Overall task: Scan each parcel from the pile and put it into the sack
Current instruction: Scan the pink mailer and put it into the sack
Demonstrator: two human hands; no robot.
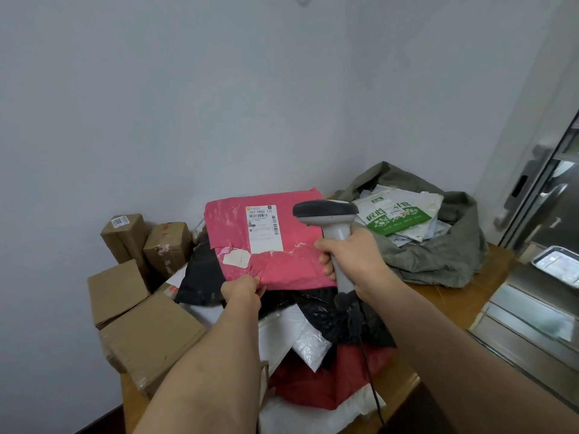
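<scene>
A pink plastic parcel [275, 264] with a white shipping label [263, 228] is held tilted up above the pile. My left hand [241, 289] pinches its lower edge. My right hand [351, 258] grips the handle of a grey barcode scanner [327, 214], whose dark head points left at the label. Its cable hangs down over the pile. The grey-green sack [438, 258] lies open on the table to the right, with several white and green mailers [398, 217] inside. The pile [316, 346] of black, white and red bags lies under my arms.
Several brown cardboard boxes [147, 333] are stacked at the left of the wooden table [463, 296], against the wall. A metal counter with a steel tray [554, 264] stands to the right. A glass door with a metal handle is at the far right.
</scene>
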